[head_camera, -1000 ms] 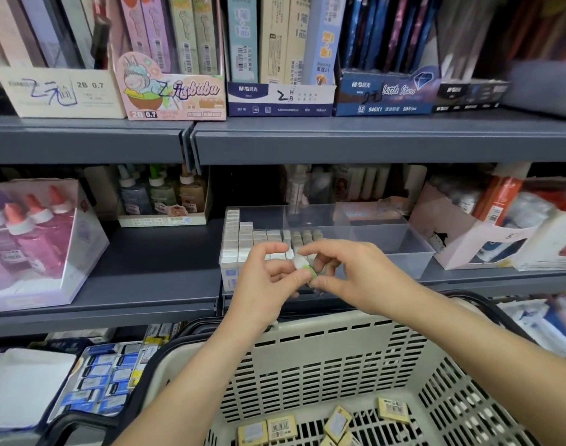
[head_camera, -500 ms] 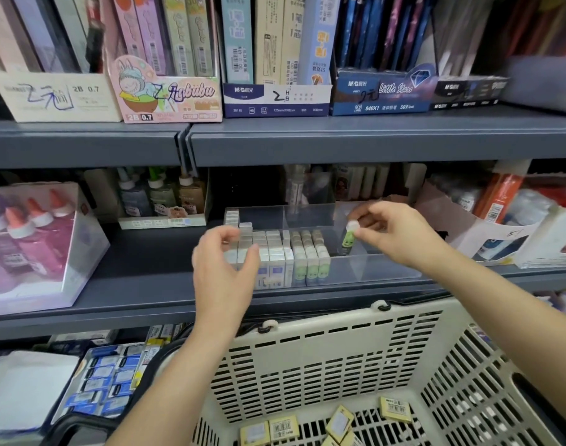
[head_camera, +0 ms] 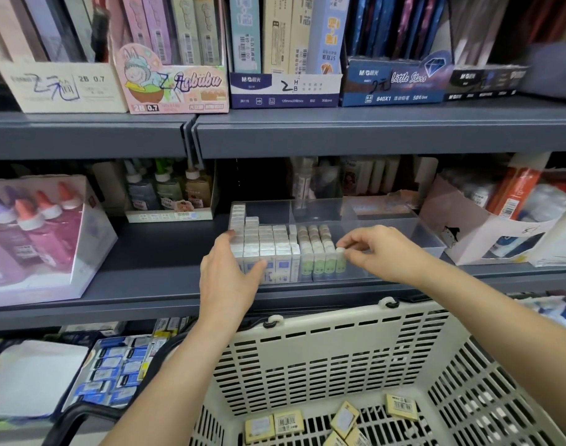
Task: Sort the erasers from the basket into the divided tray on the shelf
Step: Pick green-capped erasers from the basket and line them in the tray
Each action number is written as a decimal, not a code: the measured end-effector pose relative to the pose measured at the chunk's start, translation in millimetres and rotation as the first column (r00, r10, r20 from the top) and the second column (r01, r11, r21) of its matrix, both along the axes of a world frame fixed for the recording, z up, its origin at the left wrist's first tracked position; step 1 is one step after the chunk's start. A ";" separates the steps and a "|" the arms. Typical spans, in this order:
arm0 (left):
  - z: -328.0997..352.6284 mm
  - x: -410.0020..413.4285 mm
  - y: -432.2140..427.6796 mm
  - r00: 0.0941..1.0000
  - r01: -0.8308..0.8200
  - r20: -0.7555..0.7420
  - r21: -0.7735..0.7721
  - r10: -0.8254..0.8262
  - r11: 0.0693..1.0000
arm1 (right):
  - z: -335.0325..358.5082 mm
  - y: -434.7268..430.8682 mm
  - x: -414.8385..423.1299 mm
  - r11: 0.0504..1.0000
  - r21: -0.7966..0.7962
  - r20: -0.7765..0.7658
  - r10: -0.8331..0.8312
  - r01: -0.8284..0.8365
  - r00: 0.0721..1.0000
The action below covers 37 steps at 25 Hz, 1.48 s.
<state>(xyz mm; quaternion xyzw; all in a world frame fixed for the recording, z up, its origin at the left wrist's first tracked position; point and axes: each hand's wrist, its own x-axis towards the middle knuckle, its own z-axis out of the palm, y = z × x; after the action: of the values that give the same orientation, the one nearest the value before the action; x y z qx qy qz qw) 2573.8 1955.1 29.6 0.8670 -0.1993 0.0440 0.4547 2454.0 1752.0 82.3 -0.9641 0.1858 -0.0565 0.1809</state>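
I judged that a hard push could topple the neighbouring green row [head_camera: 317,249] or skid the divided tray [head_camera: 431,244], since my right hand [head_camera: 376,252] pinched the green eraser [head_camera: 340,256] by its top at mid-frame, touching that row, while my left hand [head_camera: 228,280] braced the tray's left corner, fingers flat.

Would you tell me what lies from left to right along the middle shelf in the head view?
Glue box → small bottles → left hand → white erasers → green erasers → right hand → white carton.
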 end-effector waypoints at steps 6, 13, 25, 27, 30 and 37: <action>8.1 -7.4 2.1 0.999 0.017 -0.034 0.006 -0.017 1.000 | -0.1 5.6 -8.2 0.998 -0.059 -0.016 0.033 -0.033 0.999; 17.7 -63.3 31.2 0.991 0.101 0.088 0.006 -0.101 0.995 | 1.0 16.7 -67.9 1.000 -0.019 0.304 0.029 -0.024 0.952; -95.3 -128.9 38.9 0.784 0.536 -0.565 0.407 -0.257 0.739 | -131.6 68.9 -126.4 0.941 0.290 -0.348 0.274 -0.175 0.897; -107.7 -131.8 49.1 0.722 0.616 -0.652 0.450 -0.233 0.647 | -143.8 79.0 -131.4 0.928 0.284 -0.422 0.347 -0.242 0.837; -93.1 -132.8 53.7 0.721 0.674 -0.648 0.574 -0.245 0.465 | -151.4 109.3 -129.7 0.868 0.316 -0.406 0.489 -0.383 0.772; -18.1 -137.6 104.2 0.797 0.554 -0.505 0.395 -0.331 0.733 | -185.3 202.7 -106.1 0.660 0.273 -0.322 0.748 -0.700 0.581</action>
<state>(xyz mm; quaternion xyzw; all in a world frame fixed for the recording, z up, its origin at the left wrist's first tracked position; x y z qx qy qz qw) 2436.2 2059.2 11.6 0.8714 -0.3109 -0.3031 0.2282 2347.9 1954.7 -102.9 -0.9323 -0.1876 0.2352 0.2007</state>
